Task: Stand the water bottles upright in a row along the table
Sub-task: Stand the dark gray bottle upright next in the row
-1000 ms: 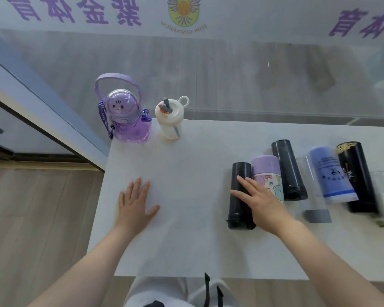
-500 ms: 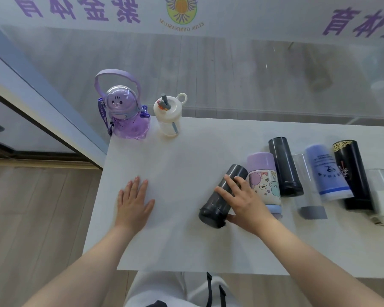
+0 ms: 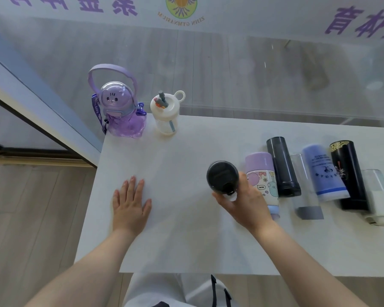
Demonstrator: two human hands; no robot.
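Gripping the dark smoky cylindrical bottle [image 3: 222, 176] end-up, the right hand [image 3: 244, 202] should seat its base flat before letting go; the left hand [image 3: 130, 204] lies open, palm-down on the white table [image 3: 186, 229].

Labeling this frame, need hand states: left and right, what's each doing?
Left hand: open, flat on the table, holding nothing.
Right hand: closed around the black bottle, which it holds upright.
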